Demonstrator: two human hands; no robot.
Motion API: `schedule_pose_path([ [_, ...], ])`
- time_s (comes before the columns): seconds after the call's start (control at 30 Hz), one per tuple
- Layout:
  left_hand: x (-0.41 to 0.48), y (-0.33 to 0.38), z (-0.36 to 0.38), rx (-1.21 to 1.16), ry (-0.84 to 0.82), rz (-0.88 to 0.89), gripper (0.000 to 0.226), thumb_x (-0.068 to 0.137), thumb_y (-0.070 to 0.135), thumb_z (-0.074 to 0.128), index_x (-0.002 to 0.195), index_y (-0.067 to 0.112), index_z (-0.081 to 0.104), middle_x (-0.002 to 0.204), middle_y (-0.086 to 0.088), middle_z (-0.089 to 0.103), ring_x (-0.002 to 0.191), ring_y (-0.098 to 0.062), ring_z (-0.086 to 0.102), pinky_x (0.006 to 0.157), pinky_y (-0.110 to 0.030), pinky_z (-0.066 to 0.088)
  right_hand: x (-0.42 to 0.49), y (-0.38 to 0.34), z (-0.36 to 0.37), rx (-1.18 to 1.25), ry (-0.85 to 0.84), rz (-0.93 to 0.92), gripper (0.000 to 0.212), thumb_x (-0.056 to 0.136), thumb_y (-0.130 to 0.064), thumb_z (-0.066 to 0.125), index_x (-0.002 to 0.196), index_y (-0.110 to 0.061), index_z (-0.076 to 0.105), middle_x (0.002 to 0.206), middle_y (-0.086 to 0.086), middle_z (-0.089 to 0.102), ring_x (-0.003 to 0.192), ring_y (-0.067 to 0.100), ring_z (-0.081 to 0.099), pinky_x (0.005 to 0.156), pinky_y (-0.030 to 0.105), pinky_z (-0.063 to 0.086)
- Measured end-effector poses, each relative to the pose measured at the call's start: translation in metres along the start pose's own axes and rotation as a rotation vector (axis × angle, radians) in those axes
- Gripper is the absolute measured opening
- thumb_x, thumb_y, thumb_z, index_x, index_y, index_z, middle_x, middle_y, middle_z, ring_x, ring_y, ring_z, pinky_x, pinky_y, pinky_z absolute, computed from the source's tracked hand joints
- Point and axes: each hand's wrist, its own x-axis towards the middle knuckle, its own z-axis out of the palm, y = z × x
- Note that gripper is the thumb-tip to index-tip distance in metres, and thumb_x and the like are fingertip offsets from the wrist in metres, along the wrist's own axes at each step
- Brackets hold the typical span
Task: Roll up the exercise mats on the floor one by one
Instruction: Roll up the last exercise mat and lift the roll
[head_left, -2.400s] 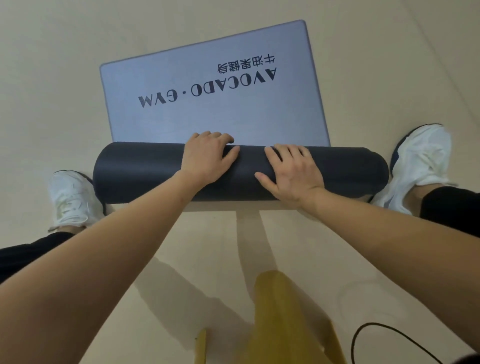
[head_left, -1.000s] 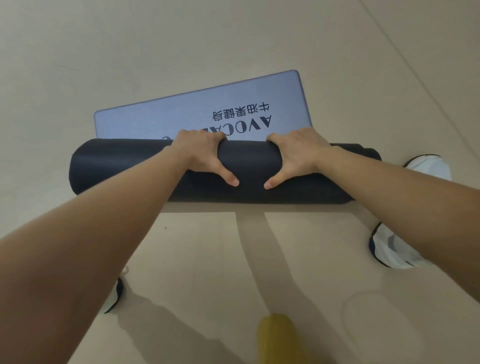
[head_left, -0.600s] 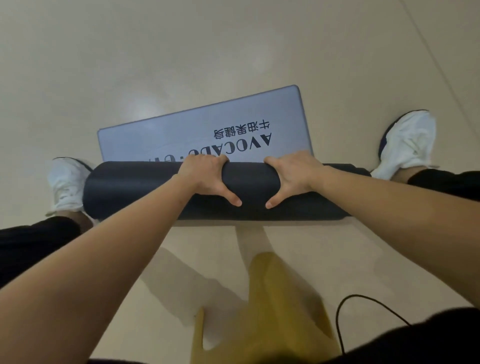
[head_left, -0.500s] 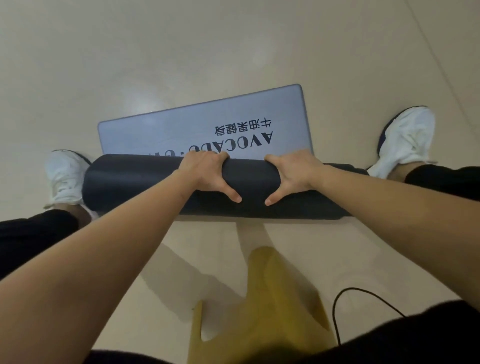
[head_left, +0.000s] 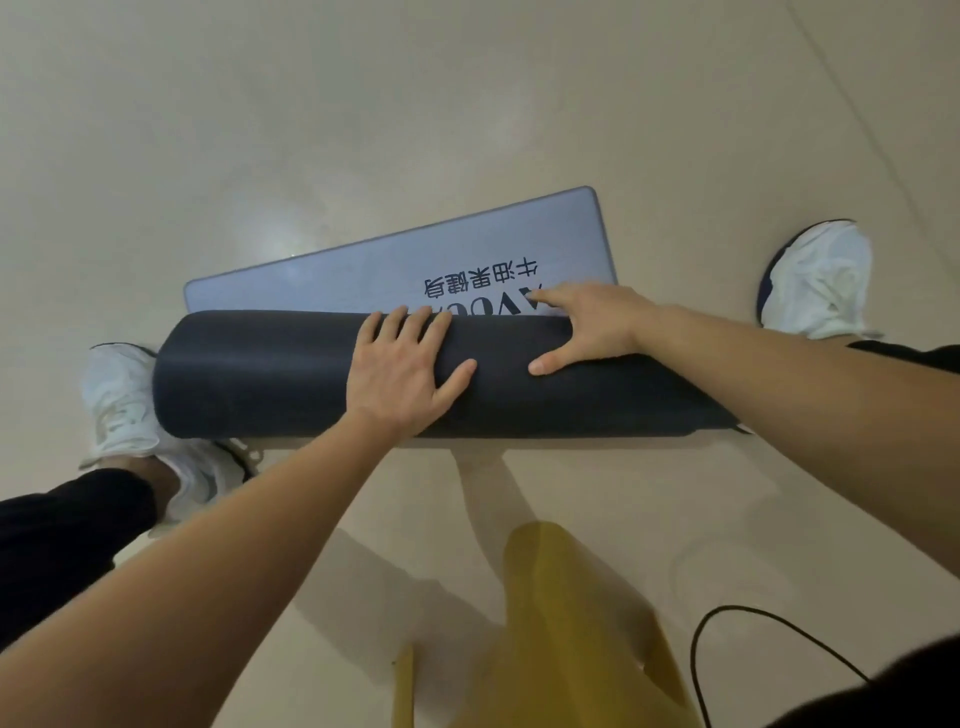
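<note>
The left hand (head_left: 405, 374) and right hand (head_left: 587, 327) press flat, a little apart, on the rolled mat (head_left: 260, 374). Push both evenly so it rolls straight and tight.

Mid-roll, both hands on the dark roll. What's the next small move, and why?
Probably push the roll forward a part-turn. A short flat stretch of mat lies unrolled beyond it; the left hand rests flat on top and the right hand reaches over the far edge, so both are placed to push.
</note>
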Motion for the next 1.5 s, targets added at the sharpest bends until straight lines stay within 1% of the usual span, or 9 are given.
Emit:
schedule_pose_path([
  [0.2,0.07,-0.021,-0.03,-0.071,-0.177,0.009,0.071,0.098,0.075,0.021,0.14,0.029,0.057,0.129,-0.004,0.068,0.118,-0.031,0.061,0.1,-0.046,0.041,-0.022,0.003,0.003,-0.118,0.431,-0.008,0.084,0.089,-0.083,0.035,0.15,-0.025,0.048,0.14,0.005,0.06,0.124,0.029,0.057,0.106,0.045,0.041],
  [0.33,0.109,-0.029,-0.042,-0.126,-0.237,-0.058,0.068,0.095,0.079,0.029,0.122,0.031,0.069,0.12,-0.005,0.072,0.113,-0.032,0.062,0.086,-0.042,0.043,-0.034,-0.001,0.026,-0.427,0.775,-0.271,0.083,0.09,-0.077,0.046,0.14,-0.012,0.059,0.133,0.017,0.064,0.115,0.038,0.06,0.112,0.056,0.035],
  [0.47,0.134,-0.031,-0.048,-0.113,-0.254,-0.06,0.062,0.097,0.075,0.033,0.12,0.032,0.072,0.117,-0.005,0.071,0.107,-0.03,0.062,0.08,-0.039,0.042,-0.034,-0.008,0.048,-0.492,0.667,-0.177,0.101,0.089,-0.083,0.041,0.157,-0.009,0.036,0.154,0.025,0.046,0.139,0.044,0.045,0.116,0.062,0.033],
  [0.67,0.126,-0.025,-0.063,-0.142,0.018,-0.055,0.048,0.104,0.057,0.039,0.121,0.026,0.071,0.111,0.001,0.074,0.1,-0.027,0.065,0.077,-0.037,0.043,-0.014,0.001,0.018,-0.456,0.689,-0.195,0.098,0.089,-0.084,0.036,0.153,-0.009,0.042,0.144,0.02,0.053,0.127,0.04,0.053,0.109,0.053,0.041],
  [0.8,0.09,-0.01,-0.059,-0.135,0.233,0.041,0.045,0.103,0.05,0.042,0.129,0.022,0.066,0.127,-0.001,0.07,0.117,-0.025,0.061,0.1,-0.042,0.042,0.009,0.012,-0.021,-0.383,0.608,-0.145,0.098,0.084,-0.09,0.025,0.15,-0.019,0.041,0.133,0.01,0.06,0.116,0.033,0.058,0.101,0.047,0.047],
  [0.97,0.08,0.008,-0.036,-0.014,0.218,0.014,0.069,0.103,0.059,0.032,0.157,0.015,0.039,0.163,-0.008,0.04,0.153,-0.031,0.032,0.127,-0.05,0.018,0.034,0.021,-0.055,-0.391,0.637,-0.099,0.095,0.083,-0.093,0.018,0.14,-0.024,0.052,0.127,0.008,0.064,0.111,0.031,0.058,0.096,0.045,0.046],
  [1.2,0.155,-0.011,-0.064,0.009,0.172,0.054,0.068,0.103,0.065,0.021,0.15,0.022,0.046,0.15,-0.004,0.055,0.137,-0.029,0.049,0.121,-0.048,0.03,0.017,0.042,-0.046,-0.302,0.857,-0.13,0.091,0.087,-0.084,0.04,0.147,-0.016,0.052,0.142,0.014,0.057,0.125,0.036,0.054,0.108,0.051,0.04],
  [1.37,0.194,-0.016,-0.081,0.046,0.211,0.063,0.062,0.104,0.062,0.024,0.136,0.022,0.061,0.136,-0.004,0.066,0.127,-0.029,0.057,0.109,-0.047,0.037,0.009,0.073,-0.044,-0.394,0.629,0.05,0.112,0.075,-0.097,0.027,0.164,-0.03,0.014,0.166,0.013,0.026,0.151,0.042,0.025,0.123,0.064,0.016],
  [1.5,0.168,0.011,-0.073,0.003,0.403,0.158,0.052,0.103,0.051,0.041,0.14,0.019,0.058,0.146,-0.005,0.06,0.138,-0.029,0.05,0.113,-0.048,0.033,0.021,0.08,-0.069,-0.344,0.572,0.034,0.112,0.073,-0.101,0.019,0.163,-0.033,0.016,0.164,0.009,0.032,0.148,0.038,0.032,0.123,0.058,0.021],
])
